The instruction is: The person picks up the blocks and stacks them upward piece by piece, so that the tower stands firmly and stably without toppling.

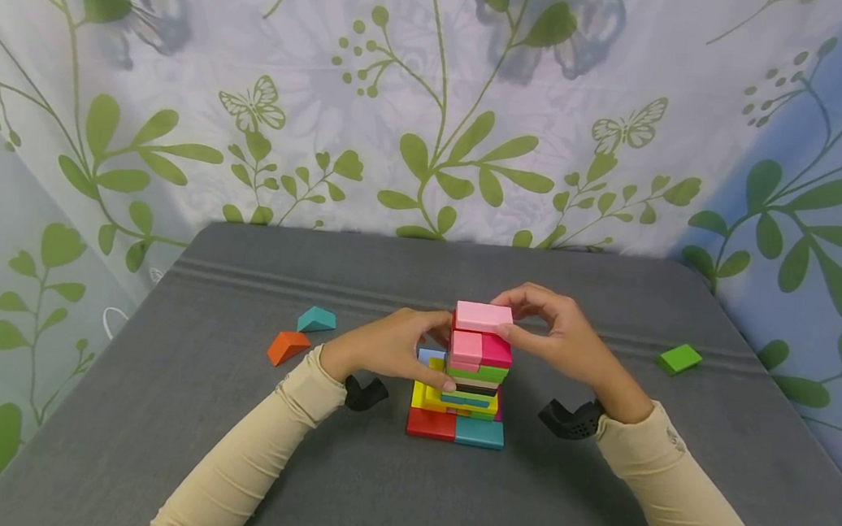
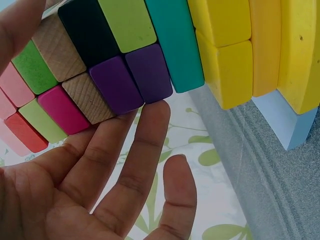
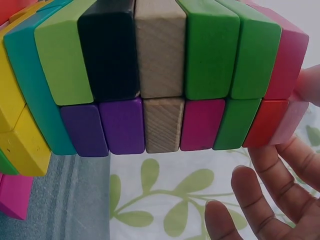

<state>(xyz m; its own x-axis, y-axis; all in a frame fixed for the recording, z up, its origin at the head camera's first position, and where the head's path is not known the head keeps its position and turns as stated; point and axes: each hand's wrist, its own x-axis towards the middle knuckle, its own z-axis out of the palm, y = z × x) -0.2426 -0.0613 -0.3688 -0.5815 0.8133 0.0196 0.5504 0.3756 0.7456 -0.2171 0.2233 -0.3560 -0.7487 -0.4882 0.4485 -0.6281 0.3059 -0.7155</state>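
Observation:
A tower of colored wooden blocks (image 1: pixel 479 373) rises from a red block (image 1: pixel 431 424) and a teal block (image 1: pixel 479 432) on the gray table. My left hand (image 1: pixel 389 346) holds the tower's side, thumb in front, fingertips against the back near purple blocks (image 2: pixel 116 85). At the top, my right hand (image 1: pixel 559 334) pinches a light pink block (image 1: pixel 485 315) between thumb and fingers; it sits over a red one. In the right wrist view, that pink block (image 3: pixel 290 122) lines up with the stack, two right-hand fingers (image 3: pixel 240 182) apart from it. Yellow blocks (image 2: pixel 225 65) form lower layers.
To the left lie an orange block (image 1: pixel 287 347) and a teal angled block (image 1: pixel 317 318). A green block (image 1: pixel 680 358) lies far right. Behind the gray table (image 1: pixel 123 438) hangs a leaf-patterned curtain (image 1: pixel 328 126).

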